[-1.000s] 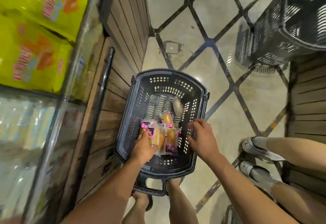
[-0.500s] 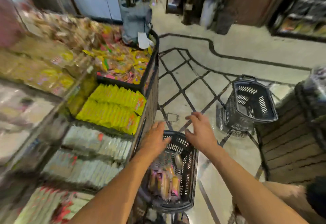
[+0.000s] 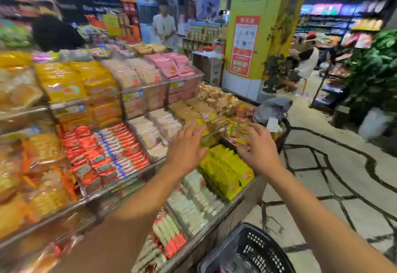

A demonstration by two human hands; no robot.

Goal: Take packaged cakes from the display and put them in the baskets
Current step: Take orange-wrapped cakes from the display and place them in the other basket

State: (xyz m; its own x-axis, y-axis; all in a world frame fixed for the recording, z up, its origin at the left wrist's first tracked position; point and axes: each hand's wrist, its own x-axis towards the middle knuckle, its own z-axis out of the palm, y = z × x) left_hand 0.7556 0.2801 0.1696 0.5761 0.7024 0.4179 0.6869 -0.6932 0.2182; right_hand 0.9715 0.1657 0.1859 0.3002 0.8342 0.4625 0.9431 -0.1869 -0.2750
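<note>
Hands came up out of basket [image 3: 247, 249], which sat at 5 o'clock with last batch dropped in. Left hand [image 3: 186, 146] and right hand [image 3: 258, 151] were both empty, fingers spread wide over display [image 3: 249, 202]. Packaged cakes [image 3: 232, 132] were at 12 o'clock, just past fingertips. Next grab was up, I reckon.

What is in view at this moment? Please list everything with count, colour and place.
display: one, tiered, clear bins, left and centre
yellow packets: many, yellow, lower tier, below the hands
red packets: many, red, middle tier, left
pink packets: many, pink, top tier
white packets: many, white, lowest tier
basket: one, black, bottom edge, right of display
pillar: one, yellow-green, behind display
plant: one, green, far right
bystander: one, white top, background centre
left hand: one, empty, fingers spread over display
right hand: one, empty, above yellow packets
</note>
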